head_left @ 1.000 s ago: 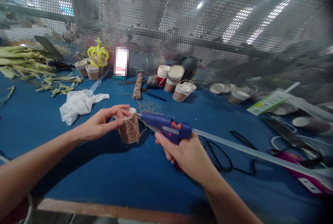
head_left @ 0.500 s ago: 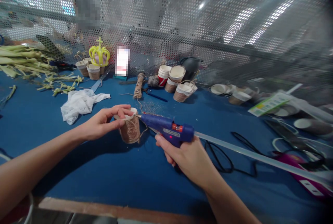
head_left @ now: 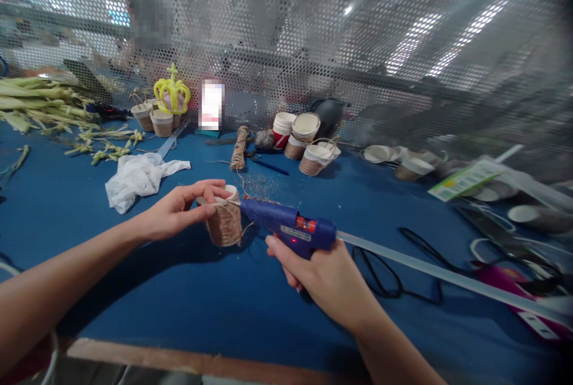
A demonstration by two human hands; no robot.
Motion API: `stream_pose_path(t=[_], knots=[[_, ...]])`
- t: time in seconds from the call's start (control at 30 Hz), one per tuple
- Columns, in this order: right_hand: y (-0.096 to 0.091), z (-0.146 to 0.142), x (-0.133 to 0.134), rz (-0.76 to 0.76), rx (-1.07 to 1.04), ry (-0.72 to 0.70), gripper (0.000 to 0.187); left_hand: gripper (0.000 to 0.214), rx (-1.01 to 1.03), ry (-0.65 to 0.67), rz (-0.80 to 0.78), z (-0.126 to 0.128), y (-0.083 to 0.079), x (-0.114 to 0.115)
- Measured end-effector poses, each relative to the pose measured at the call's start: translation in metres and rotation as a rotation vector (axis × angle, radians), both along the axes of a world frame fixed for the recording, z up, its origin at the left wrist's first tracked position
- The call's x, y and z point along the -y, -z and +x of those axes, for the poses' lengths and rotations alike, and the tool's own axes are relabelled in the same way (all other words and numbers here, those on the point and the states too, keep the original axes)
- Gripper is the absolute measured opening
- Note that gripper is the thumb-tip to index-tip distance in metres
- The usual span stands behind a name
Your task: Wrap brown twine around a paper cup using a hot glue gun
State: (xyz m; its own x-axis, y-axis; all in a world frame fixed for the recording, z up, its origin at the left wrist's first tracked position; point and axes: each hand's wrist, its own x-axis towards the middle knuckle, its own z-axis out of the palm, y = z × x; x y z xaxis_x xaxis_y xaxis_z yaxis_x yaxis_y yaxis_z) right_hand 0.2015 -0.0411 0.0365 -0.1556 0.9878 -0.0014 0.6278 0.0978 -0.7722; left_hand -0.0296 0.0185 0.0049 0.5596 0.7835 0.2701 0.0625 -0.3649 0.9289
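Observation:
My left hand (head_left: 190, 209) grips the upper side of a paper cup (head_left: 224, 227) wrapped in brown twine, fingers at its white rim. The cup tilts slightly on the blue table. A purple-blue hot glue gun (head_left: 286, 227) with a red light fills my right hand (head_left: 320, 271). Its metal nozzle points left and meets the cup near the rim; whether it touches is hard to tell. From the gun's back runs a long translucent glue stick (head_left: 416, 268). A strand of twine leads from the cup towards a twine bundle (head_left: 239, 147) behind it.
A crumpled white cloth (head_left: 138, 179) lies left. Several twine-wrapped cups (head_left: 313, 158) stand behind, near a blue pen (head_left: 271, 165). A yellow crown (head_left: 172, 95) and green husks (head_left: 45, 101) are at back left. A black cable (head_left: 385, 286) and a magenta power strip (head_left: 505, 289) lie right. Perforated metal (head_left: 268, 33) borders the back.
The glue gun's tip has dipped slightly lower along the cup's rim. My left hand keeps its hold, and the cup is practically unmoved.

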Motion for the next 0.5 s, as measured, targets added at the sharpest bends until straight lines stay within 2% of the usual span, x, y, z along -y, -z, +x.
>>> stream_pose_path(t=[0.5], knots=[[0.011, -0.002, 0.0, 0.018, -0.043, -0.013, 0.026, 0.022, -0.044, -0.013, 0.037, 0.001, -0.003, 0.001]])
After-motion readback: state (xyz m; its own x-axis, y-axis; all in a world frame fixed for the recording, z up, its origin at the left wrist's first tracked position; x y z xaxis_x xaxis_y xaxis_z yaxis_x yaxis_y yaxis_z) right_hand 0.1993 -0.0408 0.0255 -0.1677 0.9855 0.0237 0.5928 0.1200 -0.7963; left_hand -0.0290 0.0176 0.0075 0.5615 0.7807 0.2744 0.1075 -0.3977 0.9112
